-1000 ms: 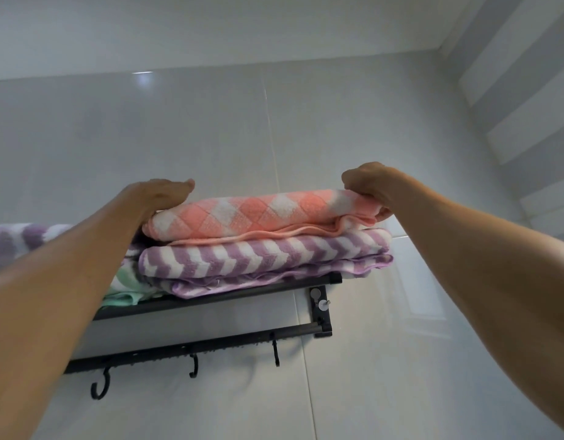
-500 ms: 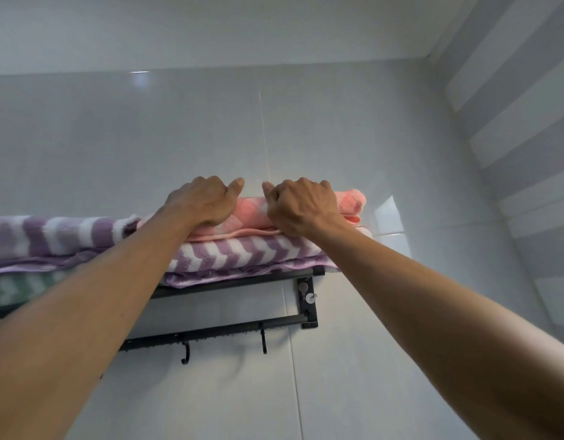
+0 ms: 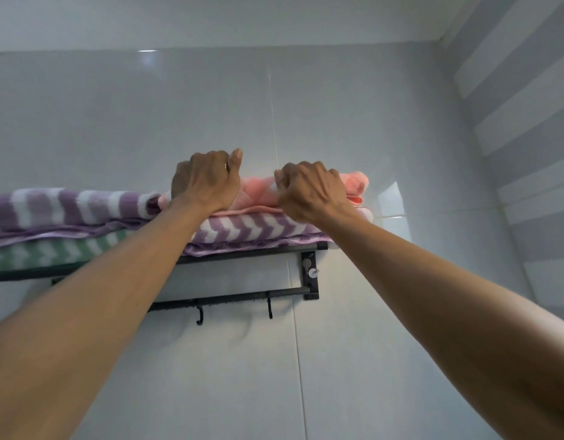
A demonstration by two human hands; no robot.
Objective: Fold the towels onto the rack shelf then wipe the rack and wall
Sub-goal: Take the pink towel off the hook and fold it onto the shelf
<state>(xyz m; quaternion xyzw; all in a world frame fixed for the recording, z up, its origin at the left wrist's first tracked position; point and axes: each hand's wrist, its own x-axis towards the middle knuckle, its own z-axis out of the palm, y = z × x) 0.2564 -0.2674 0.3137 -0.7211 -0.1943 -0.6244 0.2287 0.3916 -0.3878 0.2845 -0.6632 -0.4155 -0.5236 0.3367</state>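
A black wall rack (image 3: pixel 252 253) carries folded towels. On its right end a pink checked towel (image 3: pixel 356 182) lies on top of a purple-and-white chevron towel (image 3: pixel 249 228). My left hand (image 3: pixel 206 182) and my right hand (image 3: pixel 309 192) rest side by side on the pink towel, fingers curled down onto its far part. Whether they grip the cloth or only press on it is hidden by the backs of the hands. To the left lie a second purple striped towel (image 3: pixel 61 206) and under it a green chevron towel (image 3: pixel 45 254).
Under the shelf runs a black bar (image 3: pixel 242 296) with two small hooks (image 3: pixel 269 309). The glossy grey tiled wall (image 3: pixel 337 115) rises behind the rack. A grey-and-white striped side wall (image 3: pixel 525 122) meets it at the right corner.
My hands came in from the two ends of the pink towel to its middle, then stayed there. The view has drawn back and tilted, showing more of the left towels.
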